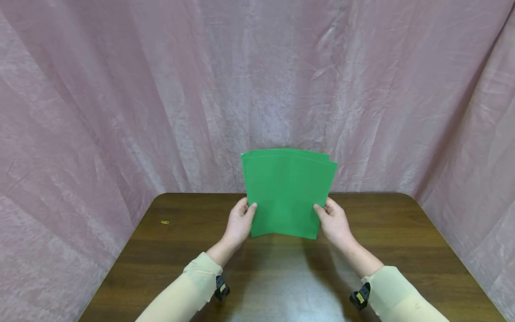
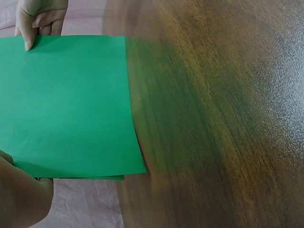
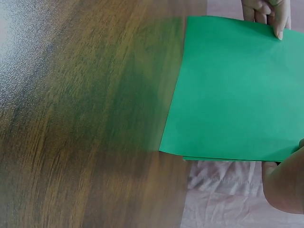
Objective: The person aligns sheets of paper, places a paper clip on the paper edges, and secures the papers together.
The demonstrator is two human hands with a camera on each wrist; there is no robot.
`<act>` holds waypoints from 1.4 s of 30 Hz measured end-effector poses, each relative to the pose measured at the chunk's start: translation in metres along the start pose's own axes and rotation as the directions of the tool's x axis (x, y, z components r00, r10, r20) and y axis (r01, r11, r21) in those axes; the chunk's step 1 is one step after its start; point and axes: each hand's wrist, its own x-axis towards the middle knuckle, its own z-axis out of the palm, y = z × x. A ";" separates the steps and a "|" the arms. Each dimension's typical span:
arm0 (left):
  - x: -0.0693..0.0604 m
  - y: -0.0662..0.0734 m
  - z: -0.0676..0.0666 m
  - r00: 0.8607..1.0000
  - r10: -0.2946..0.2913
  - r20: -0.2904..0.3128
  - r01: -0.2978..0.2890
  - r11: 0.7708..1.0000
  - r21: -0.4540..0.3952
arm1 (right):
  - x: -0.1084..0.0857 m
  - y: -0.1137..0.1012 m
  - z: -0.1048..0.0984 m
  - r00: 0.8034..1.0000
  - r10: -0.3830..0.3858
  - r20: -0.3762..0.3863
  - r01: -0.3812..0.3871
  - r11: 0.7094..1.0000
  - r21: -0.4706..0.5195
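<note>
Evenly pinched, green sheets [image 1: 287,192] held up over the desk [image 1: 402,237]
Left hand [image 1: 240,219] and right hand [image 1: 334,221] are each closed on a side edge, thumb in front; since the top edges sit out of line and the sheets bow, a light, level pinch with matched pressure would likely prevent slipping or creasing

A pink, velvety curtain [image 1: 281,89] hangs in folds across the upper part of the head view and down both sides. Below it, a brown wood-grain table [image 1: 402,232] with rounded far corners shines pale near the bottom centre. A small yellow paper clip [image 1: 165,222] lies on it, left of centre.
</note>
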 end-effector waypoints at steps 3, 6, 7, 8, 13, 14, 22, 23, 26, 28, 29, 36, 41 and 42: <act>0.000 -0.001 0.000 1.000 0.001 0.008 -0.001 1.000 -0.006 | 0.001 0.001 0.000 1.000 0.003 -0.007 -0.003 1.000 -0.009; 0.000 -0.002 0.000 1.000 -0.004 0.011 0.004 1.000 -0.003 | 0.001 0.002 0.000 1.000 0.013 -0.007 -0.013 1.000 -0.022; 0.000 -0.003 0.000 1.000 -0.007 0.012 0.007 1.000 -0.002 | 0.001 0.002 0.000 1.000 0.015 -0.003 -0.015 1.000 -0.022; 0.000 -0.003 0.000 1.000 -0.009 0.012 0.009 1.000 -0.001 | 0.000 0.003 0.000 1.000 0.017 0.001 -0.017 1.000 -0.020; -0.001 -0.004 -0.001 1.000 -0.016 0.022 0.016 1.000 -0.007 | 0.000 0.005 0.001 1.000 0.019 0.012 -0.019 1.000 0.007; -0.001 -0.004 -0.001 1.000 -0.016 0.024 0.016 1.000 -0.007 | 0.000 0.005 0.001 1.000 0.018 0.013 -0.018 1.000 0.009; -0.001 -0.007 -0.001 1.000 -0.025 0.014 0.025 1.000 0.003 | -0.001 0.011 0.001 0.999 0.037 0.022 -0.037 0.999 -0.002; -0.001 -0.007 0.000 1.000 -0.025 0.010 0.025 1.000 -0.002 | -0.001 0.011 0.002 0.999 0.039 0.020 -0.040 0.999 0.003; -0.001 -0.009 0.000 1.000 -0.027 0.004 0.027 1.000 -0.015 | -0.002 0.014 0.003 0.999 0.050 0.016 -0.050 0.999 0.015; -0.001 -0.010 0.000 1.000 -0.030 0.004 0.030 0.999 -0.020 | -0.002 0.015 0.003 0.998 0.054 0.015 -0.055 0.998 0.026; -0.001 -0.011 0.000 0.999 -0.033 0.006 0.033 0.999 -0.017 | -0.002 0.015 0.004 0.998 0.056 0.012 -0.057 0.998 0.030; -0.001 -0.015 -0.001 0.999 -0.042 0.015 0.042 0.999 0.019 | -0.003 0.017 0.004 0.999 0.044 0.012 -0.044 0.999 0.030; -0.001 -0.014 -0.002 0.998 -0.056 0.021 0.055 0.998 0.032 | -0.004 0.017 0.005 0.999 0.046 0.015 -0.046 0.999 0.021; 0.000 -0.012 -0.002 0.998 -0.058 0.024 0.057 0.998 0.038 | -0.004 0.016 0.005 0.999 0.048 0.015 -0.048 0.999 0.019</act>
